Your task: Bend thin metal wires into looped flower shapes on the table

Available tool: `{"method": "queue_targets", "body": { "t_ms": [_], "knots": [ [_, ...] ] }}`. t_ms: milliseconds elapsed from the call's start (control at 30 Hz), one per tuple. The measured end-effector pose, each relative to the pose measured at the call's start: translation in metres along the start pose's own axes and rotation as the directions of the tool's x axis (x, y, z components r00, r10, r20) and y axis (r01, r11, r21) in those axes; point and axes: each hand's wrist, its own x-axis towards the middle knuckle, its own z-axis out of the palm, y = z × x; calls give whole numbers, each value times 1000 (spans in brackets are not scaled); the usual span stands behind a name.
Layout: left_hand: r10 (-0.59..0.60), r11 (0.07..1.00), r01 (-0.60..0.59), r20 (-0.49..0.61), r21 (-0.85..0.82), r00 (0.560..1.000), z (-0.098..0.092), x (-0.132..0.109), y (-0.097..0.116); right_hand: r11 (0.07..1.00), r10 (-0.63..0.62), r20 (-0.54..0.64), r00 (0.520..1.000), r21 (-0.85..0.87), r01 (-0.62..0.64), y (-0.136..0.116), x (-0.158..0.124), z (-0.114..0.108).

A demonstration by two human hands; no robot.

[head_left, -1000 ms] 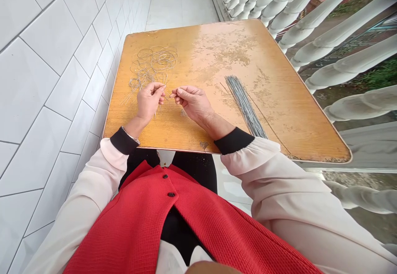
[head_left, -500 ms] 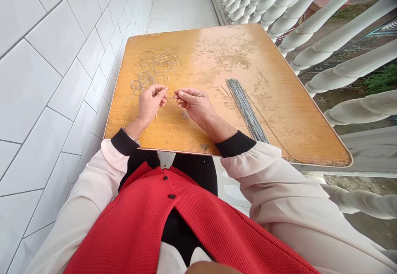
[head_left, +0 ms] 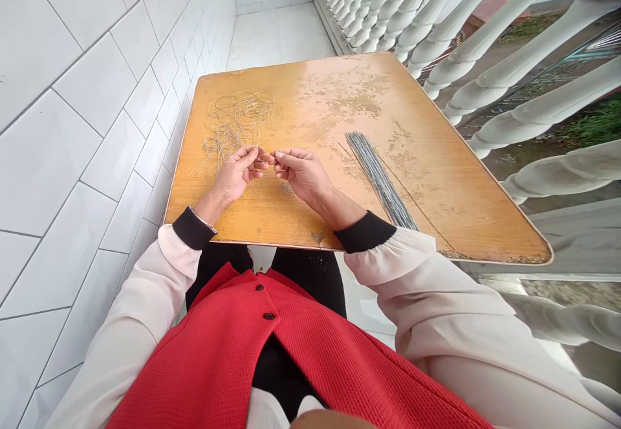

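Wooden tabletop (head_left: 436, 189) by a tiled wall (head_left: 72, 157); I see the left hand (head_left: 235, 173) and right hand (head_left: 301, 173) pinching 1 thin wire (head_left: 265, 157) between them; straight wires (head_left: 381, 180) lie right, looped wires (head_left: 237, 118) left, kept within reach.

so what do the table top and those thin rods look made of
The table top looks like varnished wood or veneer, its finish worn in rough patches. The thin rods look like grey metal wire with a dull sheen; which metal cannot be told.

Thin grey metal wires (head_left: 381, 180); glossy wooden tabletop (head_left: 451, 215), varnish worn, patchy.
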Motion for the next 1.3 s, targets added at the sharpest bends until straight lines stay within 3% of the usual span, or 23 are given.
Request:
{"method": "queue_targets", "body": {
  "t_ms": [233, 600, 833, 1133, 1300],
  "knots": [
    [33, 999, -30, -122, 26, 992, 3, 1, -5, 999, -22, 17, 1000, 46, 22, -1, -3, 2],
    [-6, 1000, 12, -236, 25, 972, 7, 2, -11, 997, -29, 44, 999, -73, 32, 0, 2, -5],
    [-100, 995, 98, -197, -17, 975, 12, 0, -10, 991, -59, -3, 998, -117, 58, 1, 0, -3],
    [-183, 977, 195, -131, 87, 974, 12, -4, -10, 969, -163, -39, 986, -194, 153, 0, 6, -8],
    [-63, 969, 108, -203, 221, 977, 4, -1, 0, 981, -78, 24, 997, -174, 81, -4, 4, -10]
  ]
}}
